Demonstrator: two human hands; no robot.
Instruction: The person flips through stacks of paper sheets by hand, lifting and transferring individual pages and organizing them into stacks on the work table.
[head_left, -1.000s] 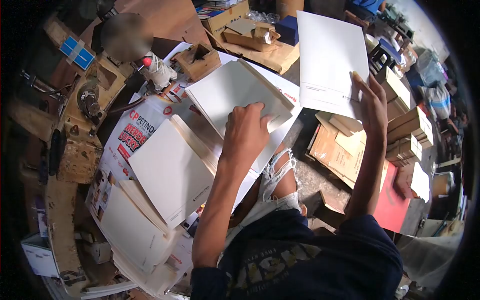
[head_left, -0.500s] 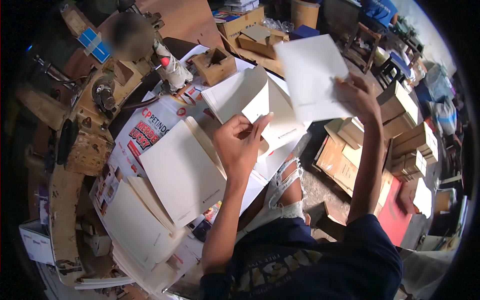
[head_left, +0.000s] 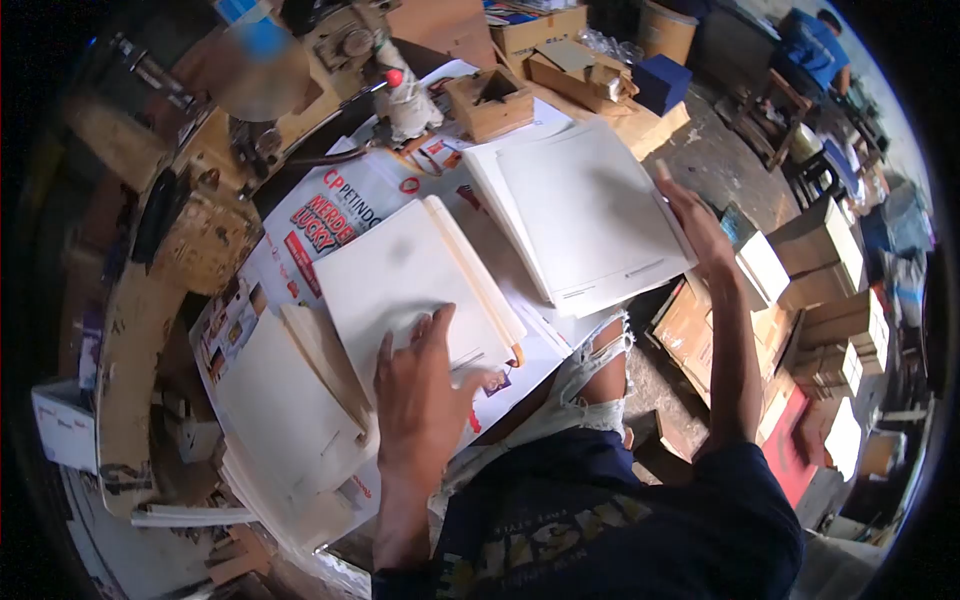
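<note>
My left hand [head_left: 425, 375] lies with spread fingers over the lower part of the middle stack of white printed sheets [head_left: 395, 265]. At the right edge of another white sheet stack [head_left: 585, 210], my right hand [head_left: 695, 220] has its fingers stretched out, the thumb side hard to see. The top sheet of that stack lies slightly askew over the ones below. A third stack of sheets [head_left: 270, 410] rests at the lower left. All three stacks sit on a printed banner sheet [head_left: 300, 225] with red and black lettering.
A worn metal machine [head_left: 205, 235] stands at the left. Behind the stacks is a small wooden box [head_left: 490, 102]. Bundled paper blocks [head_left: 825, 245] and a flat carton [head_left: 685, 325] are on the right. A person in blue [head_left: 812, 50] is at the far upper right.
The sheet that my right hand held up now lies on the right stack. My left hand has let go of the curled sheet there and moved down-left to the middle stack. The view has shifted.
</note>
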